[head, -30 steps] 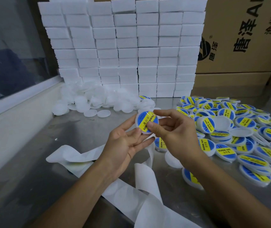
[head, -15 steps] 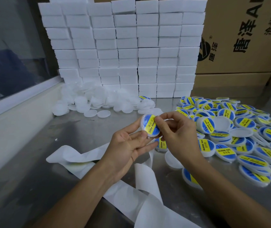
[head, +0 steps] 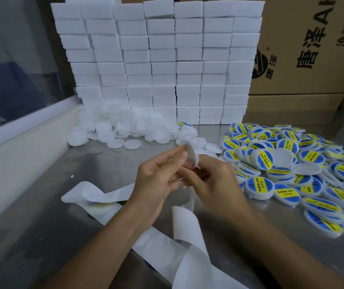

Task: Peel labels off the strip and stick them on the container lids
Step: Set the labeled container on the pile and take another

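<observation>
Both my hands hold one round white lid above the steel table, turned so that its plain white side faces me and its label is hidden. My left hand pinches its left edge with thumb and fingertips. My right hand grips it from below with curled fingers. The white backing strip trails in loops across the table beneath my wrists. A heap of blank white lids lies at the back left. Lids with blue and yellow labels are piled on the right.
A wall of stacked white foam blocks stands behind the blank lids. Cardboard boxes with printed characters rise at the back right. A window ledge runs along the left side of the table.
The lid has been turned in my hands from label facing me to its plain white side. Both hands drew closer together and shifted a little to the right.
</observation>
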Demonstrator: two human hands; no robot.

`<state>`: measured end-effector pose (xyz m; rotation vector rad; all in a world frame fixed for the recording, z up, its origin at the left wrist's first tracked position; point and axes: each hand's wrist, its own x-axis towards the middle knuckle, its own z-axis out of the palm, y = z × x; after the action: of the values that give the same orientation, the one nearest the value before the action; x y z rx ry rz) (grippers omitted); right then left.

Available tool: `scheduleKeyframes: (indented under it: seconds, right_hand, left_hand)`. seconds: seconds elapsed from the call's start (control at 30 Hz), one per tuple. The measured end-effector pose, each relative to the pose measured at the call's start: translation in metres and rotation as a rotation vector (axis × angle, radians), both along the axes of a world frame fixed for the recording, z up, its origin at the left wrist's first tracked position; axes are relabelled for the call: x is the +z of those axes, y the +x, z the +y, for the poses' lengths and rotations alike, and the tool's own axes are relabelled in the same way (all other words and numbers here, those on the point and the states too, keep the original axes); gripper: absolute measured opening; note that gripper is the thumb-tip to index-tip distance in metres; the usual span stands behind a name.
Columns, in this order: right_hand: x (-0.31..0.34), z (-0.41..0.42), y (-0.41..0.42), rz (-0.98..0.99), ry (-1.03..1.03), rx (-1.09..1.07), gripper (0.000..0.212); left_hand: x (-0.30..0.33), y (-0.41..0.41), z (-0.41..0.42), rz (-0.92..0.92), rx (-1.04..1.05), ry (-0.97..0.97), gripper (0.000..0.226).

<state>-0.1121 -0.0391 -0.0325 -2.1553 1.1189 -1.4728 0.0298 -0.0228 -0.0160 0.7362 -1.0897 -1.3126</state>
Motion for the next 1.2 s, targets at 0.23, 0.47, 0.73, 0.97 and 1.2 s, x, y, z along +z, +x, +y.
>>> scheduleKeyframes:
  seconds: [0.23, 0.47, 0.73, 0.97, 1.2]
  right_hand:
    - [0.004, 0.003, 0.004, 0.257, -0.193, -0.102, 0.030]
    - [0.002, 0.001, 0.004, 0.112, -0.216, -0.120, 0.045]
    - [0.004, -0.004, -0.001, -0.187, 0.021, -0.071, 0.042]
    - [0.011, -0.001, -0.006, -0.297, 0.142, 0.065, 0.010]
    - [0.013, -0.003, -0.007, -0.293, 0.160, -0.005, 0.017]
  left_hand:
    - [0.000, 0.002, 0.000, -0.052, 0.104, -0.029, 0.045]
    - [0.000, 0.002, -0.001, -0.033, 0.060, -0.031, 0.027]
    - [-0.004, -0.001, -0.001, -0.101, -0.027, 0.012, 0.027]
    - [0.000, 0.005, -0.002, -0.136, -0.011, 0.059, 0.028]
    - [-0.002, -0.002, 0.002, -0.096, -0.039, 0.067, 0.024]
